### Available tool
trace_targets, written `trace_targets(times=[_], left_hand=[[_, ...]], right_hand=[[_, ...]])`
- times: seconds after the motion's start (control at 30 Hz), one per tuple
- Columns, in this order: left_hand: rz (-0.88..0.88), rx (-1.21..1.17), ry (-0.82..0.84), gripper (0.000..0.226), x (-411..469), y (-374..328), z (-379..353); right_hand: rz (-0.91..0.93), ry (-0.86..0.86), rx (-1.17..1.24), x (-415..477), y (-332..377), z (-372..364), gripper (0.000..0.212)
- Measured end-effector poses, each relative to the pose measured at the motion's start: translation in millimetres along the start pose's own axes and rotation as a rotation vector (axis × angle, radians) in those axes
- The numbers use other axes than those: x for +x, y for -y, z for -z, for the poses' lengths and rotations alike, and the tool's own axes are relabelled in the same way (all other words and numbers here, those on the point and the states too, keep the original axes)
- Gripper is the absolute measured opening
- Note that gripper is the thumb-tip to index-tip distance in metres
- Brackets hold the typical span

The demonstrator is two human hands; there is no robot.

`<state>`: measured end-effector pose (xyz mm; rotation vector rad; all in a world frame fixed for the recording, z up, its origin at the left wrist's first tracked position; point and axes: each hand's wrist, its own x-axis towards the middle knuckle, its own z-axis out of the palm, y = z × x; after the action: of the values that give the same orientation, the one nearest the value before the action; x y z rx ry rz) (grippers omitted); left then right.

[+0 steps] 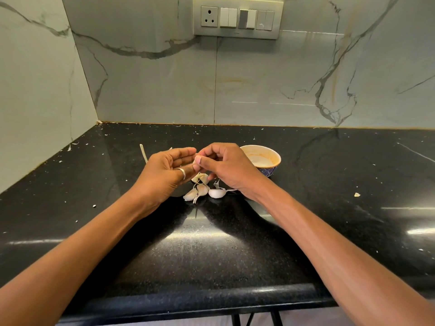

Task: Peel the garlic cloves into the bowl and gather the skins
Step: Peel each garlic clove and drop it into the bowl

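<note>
The right hand (226, 165) curls round and pinches a clove (196, 160). The left hand (164, 170) lies beside it with fingers nearly straight, tips against the clove. The clove is likely light and firm, its skin papery, brittle and clingy, so it is best pinched at the pointed tip and torn downward. It looks pale, mostly hidden. Just below, unpeeled cloves (203, 189) lie on the counter (235, 243), off-white with curling tails. The bowl (275, 154) sits just right, far side. Skin scraps (357, 194) are scattered well apart.

Bright overhead light glares on the counter (211, 243); sharp centre, wide-angle bending at edges.
</note>
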<state>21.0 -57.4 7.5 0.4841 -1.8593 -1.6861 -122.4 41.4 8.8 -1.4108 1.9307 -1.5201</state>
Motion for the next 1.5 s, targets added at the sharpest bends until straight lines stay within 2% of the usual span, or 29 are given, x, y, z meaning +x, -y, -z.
trace_targets(times=[0.17,0.23,0.6,1.07,1.37,1.5], left_hand=[[0.020,-0.016,-0.094,0.016,-1.9,-2.5,-1.3],[0.033,0.002,-0.113,0.012,-2.2,-3.7,-2.2],[0.099,0.066,-0.167,0.008,-3.1,-5.5,-0.6],[0.166,-0.188,-0.205,0.010,-1.2,-9.5,-1.5],[0.174,-0.131,-0.158,0.014,-1.0,-9.1,-1.3],[0.176,-0.100,-0.152,0.013,0.1,-8.3,-0.5]], right_hand=[[-0.013,-0.092,0.041,3.6,-0.3,2.5,0.006],[-0.017,-0.100,0.072,3.6,0.8,3.4,0.005],[0.061,-0.024,0.079,-0.4,3.9,1.6,0.019],[0.086,-0.051,-0.016,-1.3,1.1,-2.6,0.015],[0.112,-0.054,-0.121,-2.5,2.8,1.6,0.016],[0.130,0.004,-0.186,-4.1,3.6,0.3,0.028]])
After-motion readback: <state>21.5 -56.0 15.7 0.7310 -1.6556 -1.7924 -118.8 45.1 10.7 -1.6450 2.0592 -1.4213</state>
